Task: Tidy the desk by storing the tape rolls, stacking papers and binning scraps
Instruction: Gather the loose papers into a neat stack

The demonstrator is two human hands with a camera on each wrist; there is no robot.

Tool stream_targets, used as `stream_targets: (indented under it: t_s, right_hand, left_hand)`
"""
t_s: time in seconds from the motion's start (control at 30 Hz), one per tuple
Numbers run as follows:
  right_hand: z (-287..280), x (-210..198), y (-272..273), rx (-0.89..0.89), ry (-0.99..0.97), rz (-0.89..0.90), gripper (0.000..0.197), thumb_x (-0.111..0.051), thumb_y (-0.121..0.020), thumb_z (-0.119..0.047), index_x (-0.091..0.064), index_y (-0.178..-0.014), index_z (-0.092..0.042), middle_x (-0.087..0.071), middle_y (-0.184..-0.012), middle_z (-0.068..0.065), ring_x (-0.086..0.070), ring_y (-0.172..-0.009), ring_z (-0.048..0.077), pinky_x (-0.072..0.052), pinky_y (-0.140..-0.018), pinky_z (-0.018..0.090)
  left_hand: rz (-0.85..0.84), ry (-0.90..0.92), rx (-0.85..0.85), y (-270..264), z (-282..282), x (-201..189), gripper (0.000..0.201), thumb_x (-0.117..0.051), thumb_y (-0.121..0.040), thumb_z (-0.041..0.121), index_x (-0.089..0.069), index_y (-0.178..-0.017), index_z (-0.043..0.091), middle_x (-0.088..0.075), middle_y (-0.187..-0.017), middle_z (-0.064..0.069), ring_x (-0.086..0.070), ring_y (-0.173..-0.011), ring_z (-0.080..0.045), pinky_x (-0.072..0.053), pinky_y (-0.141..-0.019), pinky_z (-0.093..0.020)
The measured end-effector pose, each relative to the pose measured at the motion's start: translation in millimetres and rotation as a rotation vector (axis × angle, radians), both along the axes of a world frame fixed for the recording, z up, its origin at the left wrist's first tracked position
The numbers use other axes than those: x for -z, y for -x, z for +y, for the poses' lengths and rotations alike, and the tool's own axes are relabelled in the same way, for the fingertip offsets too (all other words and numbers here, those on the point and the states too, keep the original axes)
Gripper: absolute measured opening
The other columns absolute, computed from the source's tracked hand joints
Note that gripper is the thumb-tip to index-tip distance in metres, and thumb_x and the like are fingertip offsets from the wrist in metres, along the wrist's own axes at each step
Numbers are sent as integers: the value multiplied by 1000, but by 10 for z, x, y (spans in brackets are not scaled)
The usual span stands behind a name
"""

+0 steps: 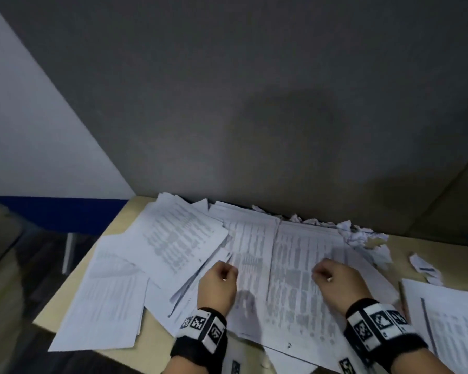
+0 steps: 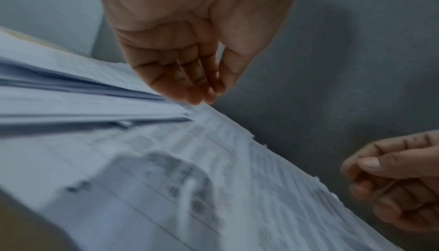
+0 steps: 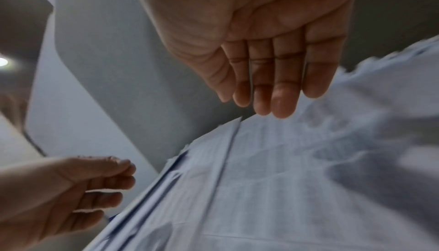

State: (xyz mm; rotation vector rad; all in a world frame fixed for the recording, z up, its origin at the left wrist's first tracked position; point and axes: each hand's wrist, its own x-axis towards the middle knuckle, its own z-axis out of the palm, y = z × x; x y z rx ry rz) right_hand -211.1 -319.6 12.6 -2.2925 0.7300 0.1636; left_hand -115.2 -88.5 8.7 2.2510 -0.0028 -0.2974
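Printed papers (image 1: 289,268) are spread loosely across the pale counter (image 1: 135,211), both hands held just above them.

The central sheets are laid with their long axis running away toward the grey partition (image 1: 254,103); those at the left are skewed diagonally. All are thin, flat, white and covered in blurred rows of print. Crumpled scraps (image 1: 362,234) are heaped against the partition at the far right. The left hand (image 1: 219,286) and right hand (image 1: 338,283) are seen with fingers loosely curled, nothing gripped.
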Motion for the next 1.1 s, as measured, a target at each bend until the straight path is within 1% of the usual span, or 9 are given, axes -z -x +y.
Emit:
stream_targets:
  t_s: [0.17,0.37,0.5,0.63,0.73,0.8,0.9,1.0,1.1]
  right_hand:
    - [531,-122,-640,-132,-50,-55,10,-57,-89,-21,-64,-82,-22,-67,-82,-4,-61,-78,14,-51,-74,27]
    - [1040,-241,-1494,-250,-24,-55,11,-57,-88,-21,-62,-80,-17,-69,-78,5,-65,-78,23,-55,-74,34]
    - [1370,-227,-1947,-283,-32,-21,9,-61,-87,-18,-64,-95,-17,-69,-98,3,-64,-92,22,-53,-83,33]
    - [1587,-136,-2252,-289,50,-15,52,-67,-82,-13,-51,-130,-19,-55,-130,6,-55,-114,23,-45,-95,30]
    - [1659,-8,-2384,-243,44,77,78,-73,-78,-13,-33,-144,-19,-51,-137,7,-51,-122,26,-45,-99,33]
    - [1660,98,-2452,-194,60,123,83,-75,-74,-16,-31,-145,-19,-52,-135,7,-54,-119,28,-47,-97,35]
    - [1664,174,-2472,-105,15,122,68,-73,-77,-9,-44,-138,-17,-59,-124,9,-60,-102,27,-51,-84,31]
    - [1685,216,-2395,-146,29,110,36,-65,-81,-1,-63,-115,-12,-69,-99,5,-63,-81,21,-55,-74,30]
    - [1667,221,-2219,-175,4,145,36,-56,-82,4,-67,-109,-16,-71,-99,4,-65,-86,23,-57,-81,33]
  left_hand:
    - [-3,85,-288,-311,790,65,7,-62,-87,21,-61,-94,22,-65,-101,0,-61,-96,-20,-45,-80,-29]
    - [133,225,-515,-683,1388,132,44,-63,-89,21,-47,-128,12,-48,-134,-15,-49,-121,-29,-40,-99,-37]
    - [262,392,-646,-973,1579,262,57,-65,-87,23,-40,-137,9,-45,-137,-20,-51,-119,-34,-41,-103,-44]
    - [357,560,-765,-1196,1693,392,70,-68,-82,22,-32,-141,9,-53,-124,-22,-58,-100,-32,-46,-99,-45]
    - [423,608,-821,-1397,1801,739,103,-75,-54,39,-31,-142,11,-49,-134,-27,-55,-115,-39,-44,-101,-51]
    - [485,567,-787,-1486,1834,875,91,-73,-58,38,-40,-134,1,-46,-135,-31,-54,-116,-45,-44,-99,-54]
    - [469,554,-717,-1489,1764,712,35,-66,-80,16,-58,-106,-5,-64,-105,-26,-62,-90,-33,-50,-88,-43]
    - [473,562,-624,-1469,1692,729,45,-67,-70,18,-60,-111,0,-69,-99,-13,-65,-91,-31,-51,-91,-47]
    - [425,495,-560,-1402,1640,606,28,-61,-82,8,-60,-110,2,-68,-98,-11,-64,-92,-30,-51,-85,-37]
